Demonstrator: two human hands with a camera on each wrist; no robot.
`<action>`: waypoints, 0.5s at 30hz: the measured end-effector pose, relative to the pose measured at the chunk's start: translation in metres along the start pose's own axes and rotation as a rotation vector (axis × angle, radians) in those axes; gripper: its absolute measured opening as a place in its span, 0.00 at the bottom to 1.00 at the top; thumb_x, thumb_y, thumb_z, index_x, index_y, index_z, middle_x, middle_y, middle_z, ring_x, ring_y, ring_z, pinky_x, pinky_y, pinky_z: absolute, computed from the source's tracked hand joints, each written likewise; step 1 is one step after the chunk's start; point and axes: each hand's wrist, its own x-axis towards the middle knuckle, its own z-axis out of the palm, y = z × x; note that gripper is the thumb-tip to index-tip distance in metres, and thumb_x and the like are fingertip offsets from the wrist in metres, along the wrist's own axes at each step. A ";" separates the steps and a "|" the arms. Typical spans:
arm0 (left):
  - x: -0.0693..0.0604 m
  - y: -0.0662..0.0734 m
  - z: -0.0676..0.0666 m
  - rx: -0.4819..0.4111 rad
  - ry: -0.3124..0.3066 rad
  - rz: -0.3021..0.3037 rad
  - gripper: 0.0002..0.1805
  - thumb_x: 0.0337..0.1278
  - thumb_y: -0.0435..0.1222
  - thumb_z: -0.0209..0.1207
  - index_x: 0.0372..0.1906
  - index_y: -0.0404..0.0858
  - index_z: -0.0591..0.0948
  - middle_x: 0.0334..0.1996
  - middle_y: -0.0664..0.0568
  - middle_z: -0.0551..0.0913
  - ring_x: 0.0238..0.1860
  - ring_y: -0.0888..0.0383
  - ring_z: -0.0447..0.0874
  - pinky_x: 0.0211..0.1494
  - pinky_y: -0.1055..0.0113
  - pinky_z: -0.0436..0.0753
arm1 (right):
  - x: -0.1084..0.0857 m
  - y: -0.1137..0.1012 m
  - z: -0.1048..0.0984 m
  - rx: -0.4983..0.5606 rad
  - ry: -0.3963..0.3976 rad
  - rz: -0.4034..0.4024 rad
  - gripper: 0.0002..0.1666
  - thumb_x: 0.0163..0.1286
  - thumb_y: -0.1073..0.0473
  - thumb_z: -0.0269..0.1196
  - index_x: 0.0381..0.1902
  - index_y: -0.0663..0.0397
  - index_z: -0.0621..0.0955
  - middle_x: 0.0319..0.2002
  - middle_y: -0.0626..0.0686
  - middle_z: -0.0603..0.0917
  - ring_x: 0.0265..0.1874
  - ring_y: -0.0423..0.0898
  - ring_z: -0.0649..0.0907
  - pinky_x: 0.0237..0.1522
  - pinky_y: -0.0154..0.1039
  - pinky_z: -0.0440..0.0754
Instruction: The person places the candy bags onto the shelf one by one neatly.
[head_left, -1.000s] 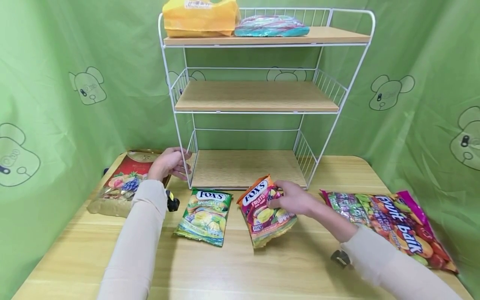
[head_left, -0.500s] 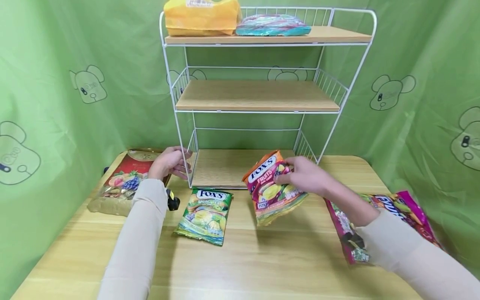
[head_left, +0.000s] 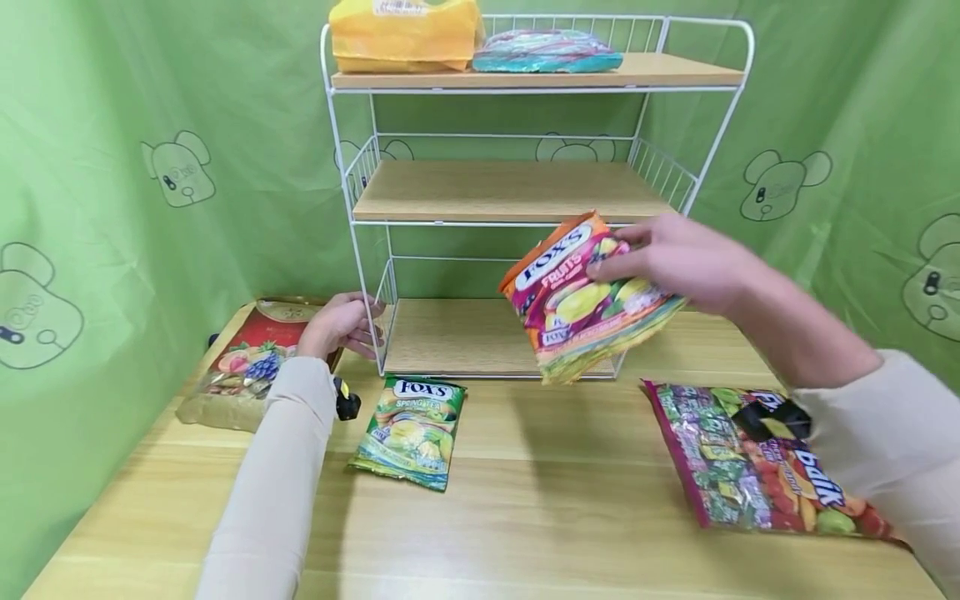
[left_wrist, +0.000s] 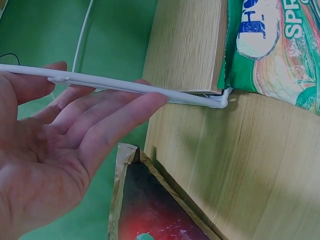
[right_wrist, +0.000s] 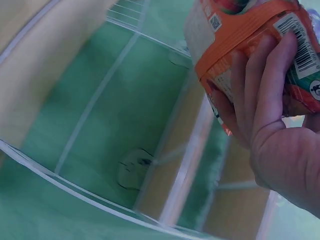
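Note:
My right hand [head_left: 671, 262] holds a Fox's Fruits candy bag [head_left: 570, 292] off the table, in front of the lower part of the rack. In the right wrist view, fingers [right_wrist: 272, 75] press along the orange back of this bag [right_wrist: 245, 37]. At the rack's lower left, my left hand [head_left: 345, 325] touches the white front post [left_wrist: 185, 96]; its fingers lie fairly straight across the post. A green Fox's Spring Tea bag [head_left: 412, 433] lies flat before the bottom shelf. The white wire rack [head_left: 517, 193] has wooden shelves.
Left of the rack lies a red and gold bag [head_left: 262, 350]. A large Fruit Balk bag [head_left: 735, 467] lies right, partly hidden by the right sleeve. On the top shelf are a yellow bag [head_left: 405, 37] and a teal striped pack [head_left: 547, 52]. Green cloth surrounds the table [head_left: 487, 533].
My right hand has lifted the Fox's Fruits bag from near the tabletop, up and to the right, tilting it further. The left hand stays at the post.

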 end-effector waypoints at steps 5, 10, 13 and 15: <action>-0.001 0.000 -0.001 0.005 0.001 0.001 0.24 0.77 0.39 0.50 0.69 0.31 0.66 0.34 0.40 0.85 0.39 0.42 0.90 0.50 0.44 0.90 | -0.005 -0.017 -0.045 0.137 -0.028 0.046 0.37 0.77 0.46 0.59 0.74 0.59 0.66 0.38 0.56 0.90 0.29 0.52 0.90 0.32 0.46 0.92; -0.004 0.002 -0.003 0.022 0.003 0.002 0.26 0.77 0.40 0.50 0.71 0.31 0.66 0.39 0.36 0.85 0.43 0.39 0.90 0.52 0.43 0.89 | 0.001 -0.024 -0.091 0.418 0.008 0.089 0.15 0.78 0.50 0.60 0.53 0.50 0.85 0.39 0.57 0.91 0.29 0.53 0.91 0.31 0.45 0.92; -0.004 0.002 -0.002 0.023 0.005 0.008 0.24 0.77 0.40 0.50 0.69 0.31 0.67 0.35 0.40 0.85 0.42 0.40 0.90 0.53 0.42 0.88 | 0.005 -0.027 -0.112 0.609 0.059 0.124 0.11 0.76 0.53 0.61 0.47 0.53 0.85 0.39 0.58 0.91 0.32 0.53 0.91 0.32 0.45 0.92; -0.003 0.002 -0.002 0.018 0.008 0.007 0.23 0.77 0.40 0.50 0.67 0.32 0.68 0.32 0.43 0.85 0.42 0.40 0.90 0.53 0.42 0.89 | 0.007 -0.029 -0.123 0.722 0.104 0.137 0.12 0.75 0.54 0.63 0.48 0.55 0.82 0.39 0.59 0.91 0.34 0.54 0.91 0.32 0.45 0.92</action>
